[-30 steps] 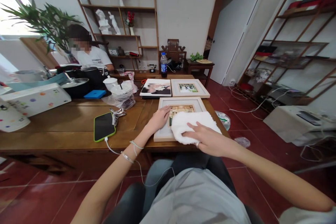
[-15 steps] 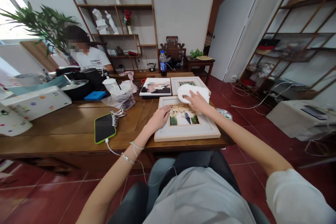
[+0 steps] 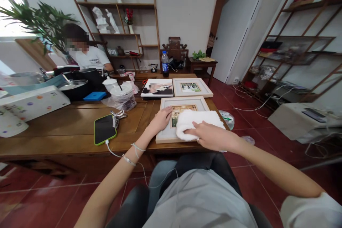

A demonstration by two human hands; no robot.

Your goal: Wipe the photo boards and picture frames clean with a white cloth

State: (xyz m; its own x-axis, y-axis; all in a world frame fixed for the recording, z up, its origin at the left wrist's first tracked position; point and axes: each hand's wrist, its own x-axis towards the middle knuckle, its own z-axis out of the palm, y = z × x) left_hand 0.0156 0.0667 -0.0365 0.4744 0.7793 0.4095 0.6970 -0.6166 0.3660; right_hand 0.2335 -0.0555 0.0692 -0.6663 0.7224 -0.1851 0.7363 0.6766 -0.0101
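Observation:
A picture frame (image 3: 184, 102) with a pale wooden rim and white mat lies flat at the table's near edge. My left hand (image 3: 161, 120) rests on its left side, fingers stretched out and holding nothing. In my right hand (image 3: 207, 134) is a folded white towel (image 3: 199, 118), pressed over the frame's lower right part. The towel hides much of the photo inside. Behind it lie a second picture frame (image 3: 204, 87) and, to its left, a flat photo panel (image 3: 157, 87) on something dark.
On the wooden table (image 3: 128, 139) are a charging phone (image 3: 105, 130), a plastic-wrapped cup (image 3: 122, 94), a blue box (image 3: 94, 96) and a drink bottle (image 3: 165, 65). A person (image 3: 92, 58) sits at the far left. A round plastic container (image 3: 226, 119) shows beyond the table's right edge.
My right hand has brought the towel from the frame's far edge toward me, onto its lower right part. The second frame's photo is uncovered now. My left hand stays in place.

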